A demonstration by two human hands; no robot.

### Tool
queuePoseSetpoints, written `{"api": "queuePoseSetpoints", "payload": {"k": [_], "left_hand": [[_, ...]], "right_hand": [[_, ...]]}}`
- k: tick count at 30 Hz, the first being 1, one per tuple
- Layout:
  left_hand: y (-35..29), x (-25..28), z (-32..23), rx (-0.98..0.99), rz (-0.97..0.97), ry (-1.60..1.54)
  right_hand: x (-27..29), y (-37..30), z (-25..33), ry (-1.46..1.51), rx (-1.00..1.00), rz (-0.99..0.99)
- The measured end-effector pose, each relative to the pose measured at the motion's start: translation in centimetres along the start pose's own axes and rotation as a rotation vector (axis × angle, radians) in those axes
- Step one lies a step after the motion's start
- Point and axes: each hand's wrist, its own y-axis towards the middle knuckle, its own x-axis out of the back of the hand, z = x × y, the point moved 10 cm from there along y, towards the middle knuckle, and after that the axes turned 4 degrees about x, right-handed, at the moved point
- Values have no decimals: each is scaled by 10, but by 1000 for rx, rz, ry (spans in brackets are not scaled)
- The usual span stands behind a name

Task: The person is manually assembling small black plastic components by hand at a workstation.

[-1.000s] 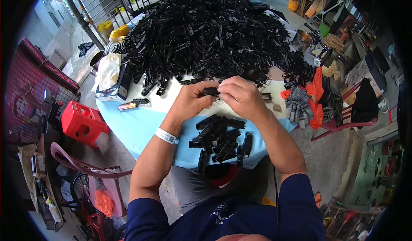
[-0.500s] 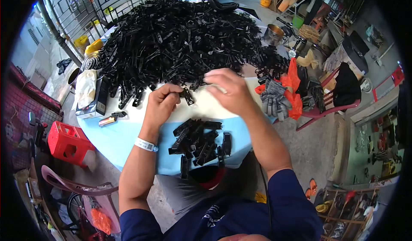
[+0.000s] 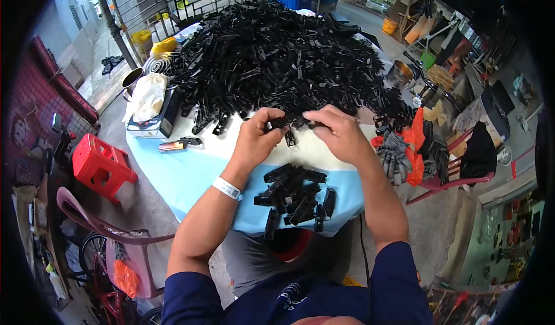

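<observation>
A large heap of narrow black plastic clip-like pieces (image 3: 272,59) covers the far part of the table. At its near edge, my left hand (image 3: 258,140) is closed, pinching one black clip-like piece (image 3: 278,122) between thumb and fingers. Just below those fingertips another black piece (image 3: 291,137) lies on the pale cloth. My right hand (image 3: 346,137) is close by on the right, its thumb and fingertips drawn together against the heap's edge; what they grip is too dark to make out. Nearer to me lies a smaller pile of black pieces (image 3: 295,192) on the light blue cloth.
On the table's left are a box (image 3: 156,119) with a pale crumpled bag on it and a lighter-like orange item (image 3: 171,146). Grey gloves (image 3: 395,158) and a red plastic bag (image 3: 414,140) lie right. A red stool (image 3: 101,166) and pink chair (image 3: 107,221) stand left.
My right hand has come down from an open, raised pose to the heap's edge, fingers drawn together. The left still pinches a piece. The whole view has shifted, moving the scene rightward.
</observation>
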Motion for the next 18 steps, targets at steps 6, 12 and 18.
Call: {"api": "queuePoseSetpoints", "payload": {"k": [6, 12, 18], "left_hand": [[1, -2, -18, -142, -54, 169], [-7, -9, -28, -284, -55, 476], [-12, -14, -32, -347, -33, 599]], "right_hand": [[-40, 11, -27, 491, -265, -71], [-49, 6, -19, 442, -288, -40], [-46, 5, -14, 175, -227, -72]]}}
